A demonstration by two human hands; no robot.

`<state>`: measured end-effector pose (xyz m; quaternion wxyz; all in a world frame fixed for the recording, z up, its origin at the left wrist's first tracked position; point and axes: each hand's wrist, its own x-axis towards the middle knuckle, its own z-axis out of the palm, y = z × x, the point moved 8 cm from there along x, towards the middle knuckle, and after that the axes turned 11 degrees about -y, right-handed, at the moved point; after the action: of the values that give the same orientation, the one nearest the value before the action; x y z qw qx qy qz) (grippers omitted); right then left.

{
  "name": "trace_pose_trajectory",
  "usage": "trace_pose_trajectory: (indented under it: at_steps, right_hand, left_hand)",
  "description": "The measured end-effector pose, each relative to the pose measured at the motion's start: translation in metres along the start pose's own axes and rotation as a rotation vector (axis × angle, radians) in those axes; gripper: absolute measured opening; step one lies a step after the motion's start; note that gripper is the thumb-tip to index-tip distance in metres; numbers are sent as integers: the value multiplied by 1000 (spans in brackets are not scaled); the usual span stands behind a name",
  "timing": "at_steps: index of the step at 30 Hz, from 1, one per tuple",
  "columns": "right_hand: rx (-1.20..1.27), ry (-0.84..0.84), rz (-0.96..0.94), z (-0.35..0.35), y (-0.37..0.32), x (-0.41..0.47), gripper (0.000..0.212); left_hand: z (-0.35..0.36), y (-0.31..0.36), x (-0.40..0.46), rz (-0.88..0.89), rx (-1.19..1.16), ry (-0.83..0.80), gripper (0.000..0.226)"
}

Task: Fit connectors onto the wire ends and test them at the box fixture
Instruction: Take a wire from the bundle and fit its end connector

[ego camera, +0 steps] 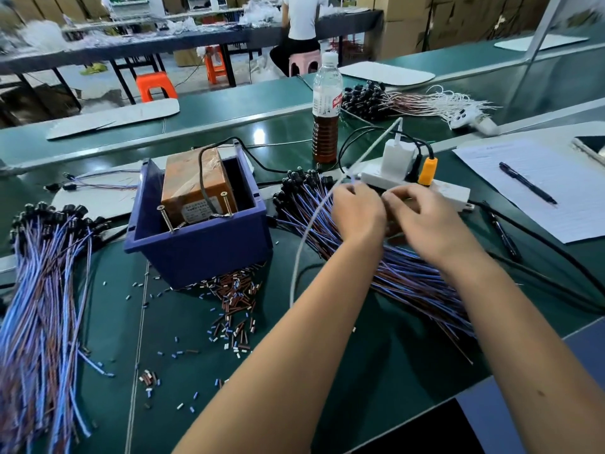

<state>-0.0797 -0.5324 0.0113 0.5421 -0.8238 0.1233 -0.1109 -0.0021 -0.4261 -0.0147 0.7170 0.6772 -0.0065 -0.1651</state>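
A blue plastic box fixture (199,247) stands left of centre and holds a brown block with two screws sticking up. To its right lies a thick bundle of blue and brown wires (409,273) with black caps at the far end. My left hand (358,213) and my right hand (422,217) hover close together over that bundle, fingers curled, their tips hidden from me. What they pinch cannot be seen. Small cut sleeve pieces (235,299) lie scattered in front of the box. A second wire bundle (42,290) lies at the far left.
A white power strip (448,191) with a white charger and an orange plug sits just beyond my hands. A white cable (307,231) crosses the bundle. A bottle (325,109) stands behind, with a paper sheet and pen (527,183) at right. A further wire bundle (393,101) lies far back.
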Motion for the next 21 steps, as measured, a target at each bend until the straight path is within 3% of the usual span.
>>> trace_pose_trajectory:
  at_steps: [4,7,9,11,12,16,21]
  right_hand:
    - [-14,-163,-34,21,-9,2,12]
    - [-251,-317,-17,29,-12,2,12]
    - [-403,-284,-5,29,-11,2,25]
    - [-569,-146,-27,23,-19,2,41]
    - [-627,-128,-43,25,-24,2,40]
    - [-497,-256,-77,34,-24,0,29]
    - [-79,-441,5,46,-12,-8,10]
  left_hand:
    - [-26,15,13,142,-166,170,25]
    - [-34,15,24,148,-252,174,23]
    - [-39,14,27,129,-300,174,23]
    - [-34,7,29,32,-449,133,28]
    - [-32,5,28,-9,-491,120,30]
    - [-38,12,29,73,-476,116,29]
    - [-57,19,33,177,34,209,25]
